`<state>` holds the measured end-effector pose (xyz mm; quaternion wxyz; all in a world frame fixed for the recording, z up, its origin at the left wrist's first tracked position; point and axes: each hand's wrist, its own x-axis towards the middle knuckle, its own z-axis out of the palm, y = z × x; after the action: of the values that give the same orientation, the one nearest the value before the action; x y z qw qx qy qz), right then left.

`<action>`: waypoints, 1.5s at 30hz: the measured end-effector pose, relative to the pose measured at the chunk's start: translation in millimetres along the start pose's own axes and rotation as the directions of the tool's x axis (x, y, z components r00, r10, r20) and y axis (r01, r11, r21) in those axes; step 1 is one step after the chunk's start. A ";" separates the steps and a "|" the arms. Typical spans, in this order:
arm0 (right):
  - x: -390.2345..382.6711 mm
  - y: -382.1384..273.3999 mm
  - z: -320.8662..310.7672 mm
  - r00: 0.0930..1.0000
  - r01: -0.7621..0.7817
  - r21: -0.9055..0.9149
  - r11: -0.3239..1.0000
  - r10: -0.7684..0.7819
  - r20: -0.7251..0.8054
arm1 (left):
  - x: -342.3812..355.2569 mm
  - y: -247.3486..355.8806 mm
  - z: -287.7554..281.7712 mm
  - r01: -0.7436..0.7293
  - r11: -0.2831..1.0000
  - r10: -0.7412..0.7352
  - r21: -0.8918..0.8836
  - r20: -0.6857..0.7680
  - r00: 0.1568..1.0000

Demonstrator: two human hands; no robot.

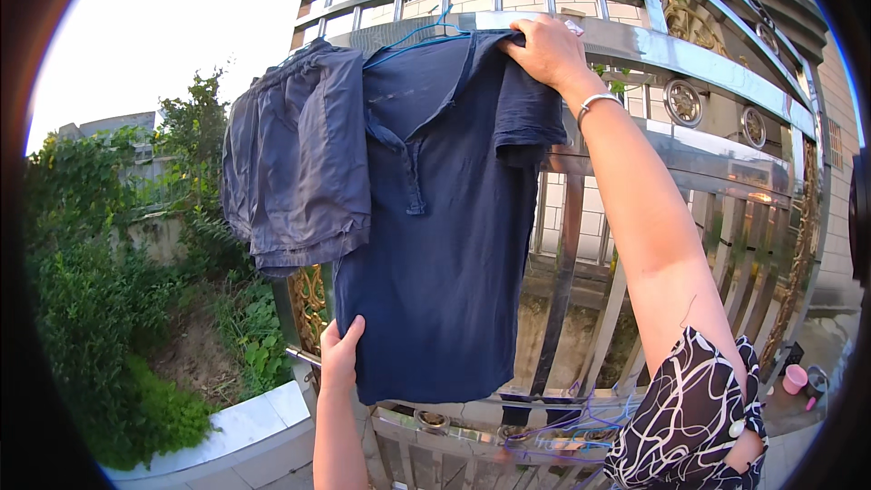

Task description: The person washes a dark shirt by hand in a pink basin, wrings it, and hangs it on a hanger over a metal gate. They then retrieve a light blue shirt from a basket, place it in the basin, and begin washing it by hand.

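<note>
Shirt (445,254): in front of gate (671,50); neckline up, hem down, long axis near vertical, placket facing camera.
Right hand (552,53): high before gate, arm extended, pinching shirt's shoulder.
Left hand (339,358): low before gate, thumb up, gripping shirt's side near hem.

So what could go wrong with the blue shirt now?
The right hand grips the shirt at one shoulder, so a hard pull might slip it off the hanger. The shorts overlap the shirt in this view, so if the left hand tugs its edge, they could perhaps shift too.
</note>
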<state>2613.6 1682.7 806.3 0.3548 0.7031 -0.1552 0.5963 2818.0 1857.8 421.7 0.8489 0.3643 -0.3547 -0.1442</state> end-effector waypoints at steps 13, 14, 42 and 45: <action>-97.5 -9.4 -55.4 0.980 -0.196 0.644 0.739 0.173 0.100 | 6.2 -52.3 -73.4 0.107 0.929 -0.060 0.353 -0.141 0.988; -106.1 -2.1 -58.0 0.987 -0.153 0.676 0.721 0.144 0.070 | 8.3 -57.8 -75.4 0.102 0.928 -0.047 0.357 -0.158 0.986; -609.2 121.9 -432.3 -0.259 -0.931 -0.253 0.264 0.011 0.966 | -294.3 -276.4 141.1 0.558 0.665 -0.678 0.496 0.087 0.730; -605.8 128.6 -433.1 -0.206 -0.945 -0.202 0.256 0.012 0.978 | -287.1 -275.5 165.7 0.310 0.756 -0.464 0.576 0.138 0.875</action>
<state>2069.8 1764.8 288.0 -0.4689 0.7797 -0.4037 0.0965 2501.6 1725.8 160.4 0.6061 0.6293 -0.4099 -0.2621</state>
